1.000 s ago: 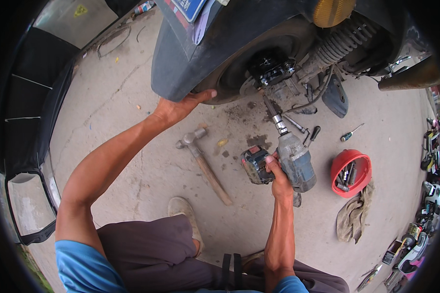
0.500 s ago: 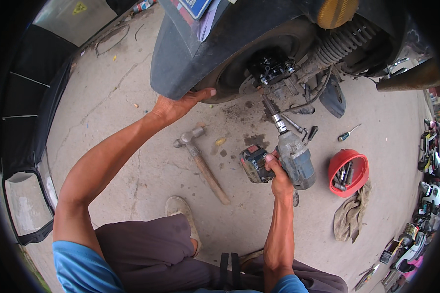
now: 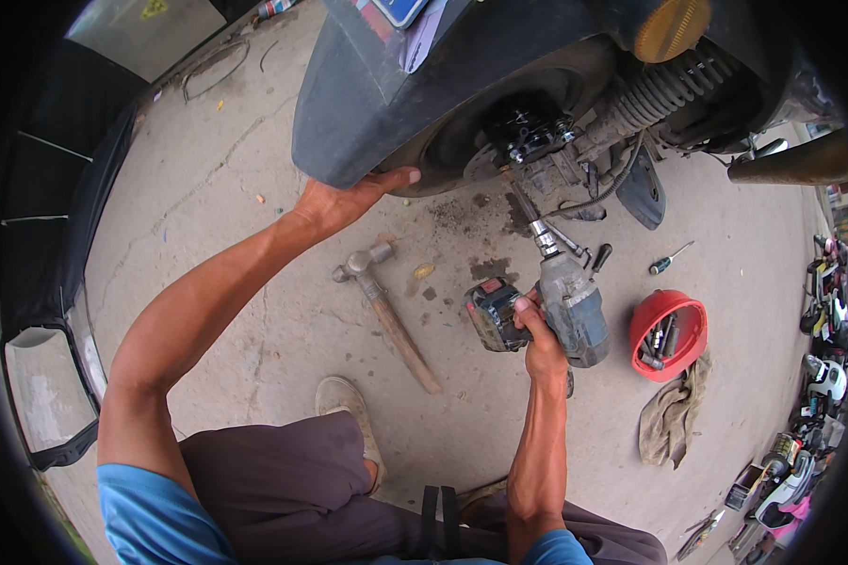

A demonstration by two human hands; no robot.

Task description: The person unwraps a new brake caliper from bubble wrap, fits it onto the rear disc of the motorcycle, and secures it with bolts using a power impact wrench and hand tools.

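Observation:
My right hand (image 3: 537, 334) grips the handle of a grey cordless impact wrench (image 3: 575, 306) with a black battery pack at its base. Its long socket extension points up into the hub (image 3: 528, 141) of a scooter's rear wheel. My left hand (image 3: 353, 198) presses flat against the black rear tyre (image 3: 443, 151), just under the dark mudguard (image 3: 367, 104). A coil shock absorber (image 3: 669, 89) runs up to the right of the hub.
A wooden-handled hammer (image 3: 386, 311) lies on the concrete between my arms. A red bowl (image 3: 669, 334) with sockets, a rag (image 3: 674, 414), a screwdriver (image 3: 671, 259) and a black-handled tool (image 3: 598, 259) lie to the right. My shoe (image 3: 349, 405) is below the hammer. A dark vehicle panel (image 3: 47, 282) runs along the left.
Almost nothing has changed: both hands keep their places on the tyre and the wrench, with only a small shift of the view.

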